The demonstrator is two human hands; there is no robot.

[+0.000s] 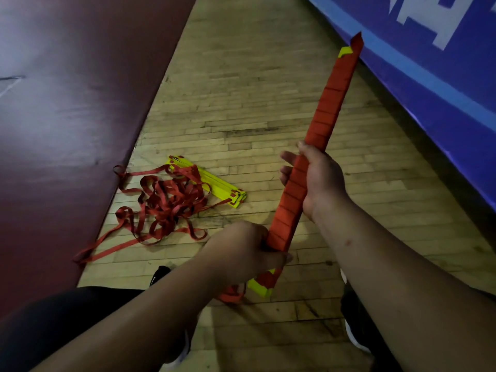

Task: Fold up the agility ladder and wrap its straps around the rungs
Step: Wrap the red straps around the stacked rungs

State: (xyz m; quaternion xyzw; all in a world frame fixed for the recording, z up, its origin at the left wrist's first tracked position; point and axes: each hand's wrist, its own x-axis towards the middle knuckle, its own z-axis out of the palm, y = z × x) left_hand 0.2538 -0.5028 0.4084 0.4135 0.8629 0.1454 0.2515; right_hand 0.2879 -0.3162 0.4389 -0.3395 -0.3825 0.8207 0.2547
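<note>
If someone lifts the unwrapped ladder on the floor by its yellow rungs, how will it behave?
The rung stack looks flat and rigid, so it probably lifts together, though unbound rungs may fan apart. The tangled red straps lie in limp loops, likely to dangle and snag.

I'm over a pale hardwood strip floor, scuffed and darkly stained in places. Along my left lies a maroon padded mat, its smooth surface catching a dull whitish sheen. On my right a blue panel runs diagonally, with a light-blue stripe and part of some white lettering.
</note>
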